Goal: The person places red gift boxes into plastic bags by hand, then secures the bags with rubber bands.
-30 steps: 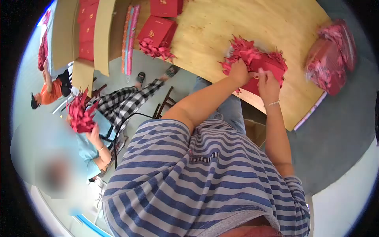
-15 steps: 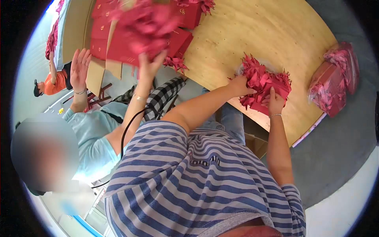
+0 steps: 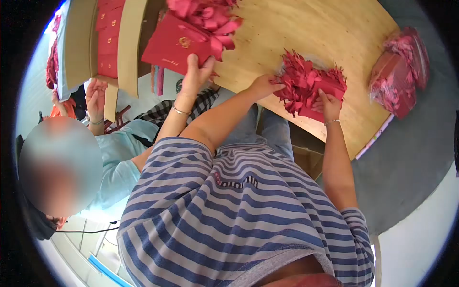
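Observation:
A bundle of flat red gift bags (image 3: 334, 88) with bunched red ribbons (image 3: 299, 83) lies at the near edge of the wooden table, in front of me. My left hand (image 3: 264, 87) is at the left side of the bundle, its fingers closed at the outer ribbons and its fingertips partly hidden. On the bags' near edge, my right hand (image 3: 328, 104) grips with the thumb on top and fingers curled. Clear plastic (image 3: 313, 61) shows behind the ribbons.
A plastic-wrapped red bundle (image 3: 399, 71) sits at the table's right edge. To my left, a co-worker's hand (image 3: 193, 76) holds up a red bag with ribbons (image 3: 179, 45). Beside it stands an open carton (image 3: 129, 48) containing several red bags. The wooden tabletop (image 3: 267, 28) extends away from me.
My left hand has drawn outward to the left side of the ribbons. My right hand stays on the bags. The co-worker's ribboned bag has moved right, away from the carton. The view has shifted slightly.

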{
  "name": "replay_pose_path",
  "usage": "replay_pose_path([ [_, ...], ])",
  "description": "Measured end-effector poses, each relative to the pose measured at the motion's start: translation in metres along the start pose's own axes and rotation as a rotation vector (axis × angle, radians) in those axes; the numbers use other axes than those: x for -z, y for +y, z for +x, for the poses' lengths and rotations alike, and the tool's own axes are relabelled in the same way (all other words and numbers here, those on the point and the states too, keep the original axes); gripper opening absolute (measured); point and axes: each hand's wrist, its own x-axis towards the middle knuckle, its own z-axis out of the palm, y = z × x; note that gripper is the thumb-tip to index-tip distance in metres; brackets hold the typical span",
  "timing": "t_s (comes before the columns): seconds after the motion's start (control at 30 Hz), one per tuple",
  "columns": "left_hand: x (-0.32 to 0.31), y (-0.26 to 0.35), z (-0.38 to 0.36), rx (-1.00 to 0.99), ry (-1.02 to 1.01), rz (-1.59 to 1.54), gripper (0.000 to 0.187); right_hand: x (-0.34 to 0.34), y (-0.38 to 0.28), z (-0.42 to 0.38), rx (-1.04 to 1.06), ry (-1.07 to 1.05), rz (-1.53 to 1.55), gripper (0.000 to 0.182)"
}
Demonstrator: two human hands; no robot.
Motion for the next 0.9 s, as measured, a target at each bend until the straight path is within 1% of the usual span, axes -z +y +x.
replay_pose_path([
  [0.03, -0.001, -0.005, 0.001, -0.003, -0.013, -0.003, 0.037, 0.0, 0.0, 0.0, -0.003, 0.013, -0.001, 0.042],
  [0.1, 0.001, -0.001, -0.002, -0.042, 0.074, 0.132, 0.038, 0.0, 0.0, 0.0, 0.026, 0.013, -0.02, 0.041],
  [0.13, 0.001, -0.001, -0.008, -0.076, 0.101, 0.168, 0.046, 0.0, -0.001, -0.001, 0.03, 0.018, -0.031, 0.041],
  [0.27, -0.002, -0.002, -0.01, -0.017, 0.12, 0.202, 0.047, -0.003, -0.006, -0.003, 0.015, 0.008, -0.03, 0.041],
  [0.33, -0.009, -0.021, -0.001, -0.027, 0.12, 0.248, 0.048, -0.002, -0.005, -0.005, 0.012, 0.024, -0.033, 0.042],
  [0.4, -0.009, -0.018, -0.001, -0.06, 0.129, 0.203, 0.047, -0.003, -0.006, -0.006, 0.033, 0.014, -0.011, 0.042],
  [0.47, -0.01, -0.012, -0.006, -0.017, 0.127, 0.246, 0.044, -0.002, -0.005, -0.006, 0.038, 0.027, -0.035, 0.042],
  [0.57, -0.008, -0.002, -0.007, -0.001, 0.107, 0.285, 0.042, -0.001, -0.001, -0.002, 0.043, 0.019, -0.019, 0.043],
  [0.63, -0.01, -0.002, -0.007, -0.027, 0.123, 0.288, 0.042, -0.002, 0.0, 0.0, 0.052, 0.036, -0.016, 0.042],
  [0.7, -0.014, -0.006, -0.009, -0.043, 0.128, 0.283, 0.042, -0.003, 0.0, -0.004, 0.047, 0.057, -0.019, 0.042],
  [0.77, -0.019, -0.009, -0.003, -0.053, 0.069, 0.269, 0.043, -0.002, -0.001, -0.004, 0.048, 0.036, -0.035, 0.041],
  [0.8, -0.023, -0.022, 0.006, -0.094, 0.055, 0.209, 0.046, -0.002, 0.001, -0.003, 0.05, 0.031, -0.021, 0.041],
  [0.83, -0.028, -0.035, 0.014, -0.094, 0.044, 0.205, 0.046, -0.002, 0.001, -0.002, 0.044, 0.041, -0.024, 0.041],
  [0.9, -0.027, -0.03, 0.01, -0.002, 0.081, 0.254, 0.049, -0.003, 0.0, -0.005, 0.077, 0.039, -0.023, 0.042],
])
